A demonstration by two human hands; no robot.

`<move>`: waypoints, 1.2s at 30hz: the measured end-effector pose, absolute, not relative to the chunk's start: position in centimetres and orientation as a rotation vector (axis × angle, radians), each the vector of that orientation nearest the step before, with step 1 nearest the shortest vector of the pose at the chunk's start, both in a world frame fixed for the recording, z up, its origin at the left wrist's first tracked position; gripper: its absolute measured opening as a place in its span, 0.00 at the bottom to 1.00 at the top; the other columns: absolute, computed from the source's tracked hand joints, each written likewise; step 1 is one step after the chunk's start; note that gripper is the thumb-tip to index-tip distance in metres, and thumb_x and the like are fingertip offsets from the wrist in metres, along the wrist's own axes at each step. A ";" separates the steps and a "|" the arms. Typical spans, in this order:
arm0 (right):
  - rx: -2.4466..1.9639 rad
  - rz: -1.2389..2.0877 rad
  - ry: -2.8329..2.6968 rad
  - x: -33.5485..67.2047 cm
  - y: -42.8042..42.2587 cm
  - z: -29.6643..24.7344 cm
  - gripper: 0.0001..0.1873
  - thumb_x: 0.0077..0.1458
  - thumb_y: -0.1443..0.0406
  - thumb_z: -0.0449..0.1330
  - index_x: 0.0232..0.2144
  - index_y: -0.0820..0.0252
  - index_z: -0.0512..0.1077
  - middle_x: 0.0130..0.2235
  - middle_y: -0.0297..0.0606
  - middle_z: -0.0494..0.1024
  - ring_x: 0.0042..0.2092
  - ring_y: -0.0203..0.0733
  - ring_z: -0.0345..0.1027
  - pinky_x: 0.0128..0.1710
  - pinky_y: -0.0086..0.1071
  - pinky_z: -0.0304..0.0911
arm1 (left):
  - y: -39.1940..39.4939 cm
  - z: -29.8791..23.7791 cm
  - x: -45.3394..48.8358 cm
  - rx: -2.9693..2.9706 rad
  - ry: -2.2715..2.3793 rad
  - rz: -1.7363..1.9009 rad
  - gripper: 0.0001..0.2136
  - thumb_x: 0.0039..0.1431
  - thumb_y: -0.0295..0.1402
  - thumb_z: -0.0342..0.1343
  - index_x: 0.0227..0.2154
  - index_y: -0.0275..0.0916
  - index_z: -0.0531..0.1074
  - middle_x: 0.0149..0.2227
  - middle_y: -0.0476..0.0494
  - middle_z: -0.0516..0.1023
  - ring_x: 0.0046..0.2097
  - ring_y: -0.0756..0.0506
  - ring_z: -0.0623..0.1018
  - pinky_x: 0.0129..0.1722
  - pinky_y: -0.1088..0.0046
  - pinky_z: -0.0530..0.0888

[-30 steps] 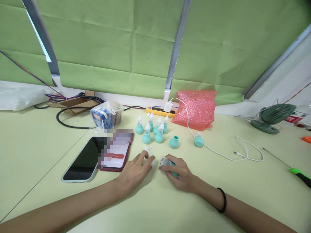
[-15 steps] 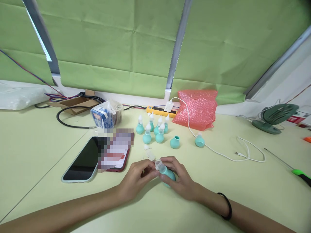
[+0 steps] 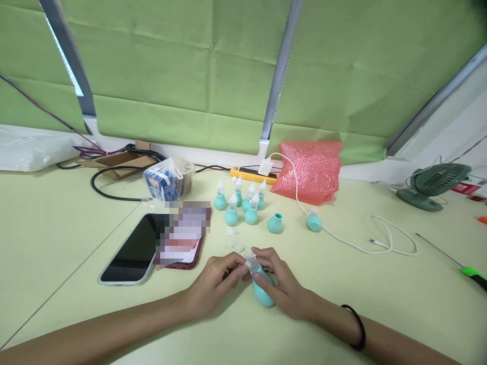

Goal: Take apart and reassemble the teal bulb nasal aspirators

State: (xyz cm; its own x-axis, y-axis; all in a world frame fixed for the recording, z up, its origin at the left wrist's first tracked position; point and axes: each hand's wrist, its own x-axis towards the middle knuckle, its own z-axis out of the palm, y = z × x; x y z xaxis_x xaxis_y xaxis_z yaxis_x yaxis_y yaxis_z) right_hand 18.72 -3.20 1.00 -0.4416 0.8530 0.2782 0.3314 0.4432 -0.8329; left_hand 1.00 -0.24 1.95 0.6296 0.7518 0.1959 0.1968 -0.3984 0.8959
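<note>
My right hand [image 3: 283, 284] grips a teal rubber bulb [image 3: 262, 293] just above the pale green table [image 3: 380, 299]. My left hand [image 3: 215, 281] pinches the clear plastic tip [image 3: 250, 260] at the bulb's neck, fingers closed. Two small clear tips [image 3: 234, 241] lie on the table just beyond my hands. Further back stands a cluster of several teal bulbs with white tips [image 3: 239, 203]. A teal bulb without a tip [image 3: 274, 223] and another teal bulb [image 3: 314, 221] sit to their right.
Two phones [image 3: 131, 248] lie at the left. A wrapped package [image 3: 167, 180], a cardboard box with black cables [image 3: 114, 165], a yellow power strip [image 3: 253, 175], pink bubble wrap [image 3: 310, 170], a white charging cable [image 3: 365, 241], a green fan [image 3: 429, 185] and a green-handled screwdriver [image 3: 470, 274] ring the work area.
My left hand left the loose tips on the table and came to the bulb's neck. Both hands drew the bulb nearer to me, and it now points its tip upward-left.
</note>
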 end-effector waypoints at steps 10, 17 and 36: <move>-1.101 0.430 -2.039 18.4 -3.9 -0.7 0.18 0.54 0.68 0.48 0.48 0.59 0.52 0.40 0.46 0.68 0.39 0.43 0.67 0.37 0.37 0.64 | -0.4 1.4 1.1 2.003 0.819 0.743 0.10 0.58 0.34 0.41 0.28 0.36 0.65 0.18 0.56 0.56 0.21 0.55 0.55 0.21 0.80 0.54; -1.131 0.513 -1.935 17.9 -3.6 -0.5 0.17 0.53 0.68 0.49 0.47 0.60 0.51 0.36 0.42 0.71 0.35 0.40 0.68 0.33 0.33 0.65 | -0.4 1.2 1.2 1.932 0.881 0.916 0.09 0.52 0.34 0.50 0.32 0.34 0.70 0.16 0.55 0.59 0.19 0.55 0.59 0.19 0.81 0.58; -1.056 -0.017 -2.151 18.0 -3.8 -0.3 0.19 0.56 0.67 0.43 0.50 0.63 0.48 0.38 0.47 0.72 0.30 0.43 0.69 0.25 0.34 0.65 | -0.5 0.4 1.4 2.123 0.808 1.152 0.05 0.51 0.27 0.50 0.25 0.33 0.69 0.14 0.55 0.59 0.18 0.56 0.60 0.18 0.83 0.59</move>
State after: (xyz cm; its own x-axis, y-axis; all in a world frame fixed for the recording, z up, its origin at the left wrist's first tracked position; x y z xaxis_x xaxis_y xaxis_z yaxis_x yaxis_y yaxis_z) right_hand 17.98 -3.81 -0.26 -0.3978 0.6812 0.6146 0.6909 0.6632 -0.2878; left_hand 1.39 -0.48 0.43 0.4418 0.7371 0.5113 0.2301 -0.6440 0.7296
